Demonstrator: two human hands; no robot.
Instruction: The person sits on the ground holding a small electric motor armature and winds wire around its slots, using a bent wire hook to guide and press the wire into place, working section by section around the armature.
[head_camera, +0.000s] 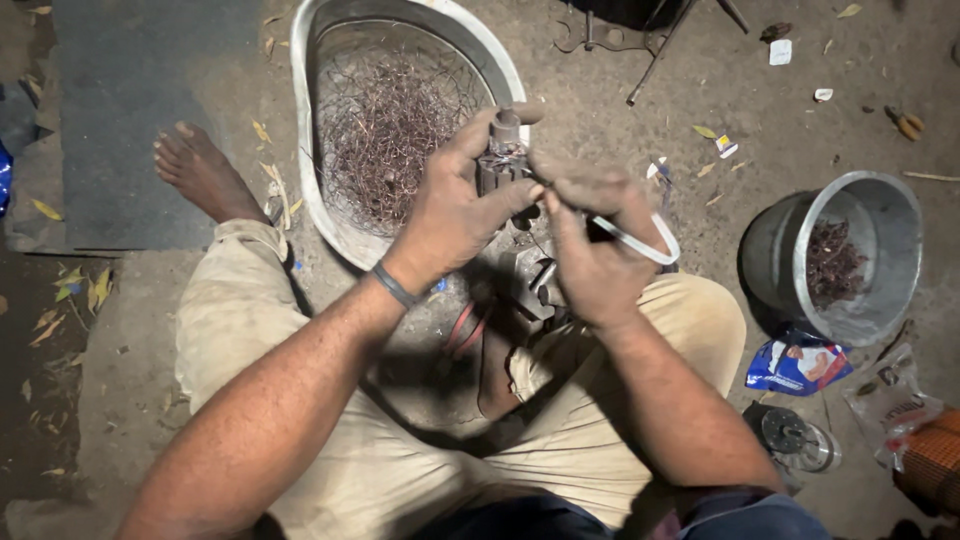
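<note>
Both hands are working close together above the lap: the left hand (455, 205) is closing firmly around a small dark metal part (503, 160), while the right hand (598, 245) is pinching a white-handled tool (640, 240) against it. Just beyond them, an oval metal basin (315, 190) is holding tangled wire scrap (385, 130); a round metal bucket (880, 215) is sitting well apart on the right.

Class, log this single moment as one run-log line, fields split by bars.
left hand: grips small dark metal part | right hand: holds white-handled tool against it | behind: oval metal basin of tangled wire
</note>
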